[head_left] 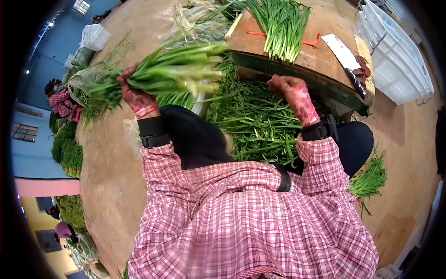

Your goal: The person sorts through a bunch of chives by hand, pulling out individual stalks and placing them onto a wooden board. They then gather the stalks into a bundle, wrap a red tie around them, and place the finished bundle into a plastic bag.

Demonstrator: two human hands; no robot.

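Observation:
My left hand (134, 90) is wrapped round a bunch of long green leafy stalks (174, 74), held out at the left; its pale ends point right and are blurred by motion. My right hand (289, 87) is closed in front of the low wooden table, over a heap of loose green leaves (260, 123); what its fingers hold, if anything, is too small to make out. On the wooden table (251, 44) lie another bunch of green stalks (283, 28), a red tie (312, 42) and a wide-bladed knife (341, 52) with a black handle.
White plastic crates (395, 60) stand stacked at the right. A small green bunch (369, 179) lies on the floor at the lower right. Clear plastic sheeting (195, 21) is beyond my left hand. A person (60, 100) sits at the far left near green piles (67, 149).

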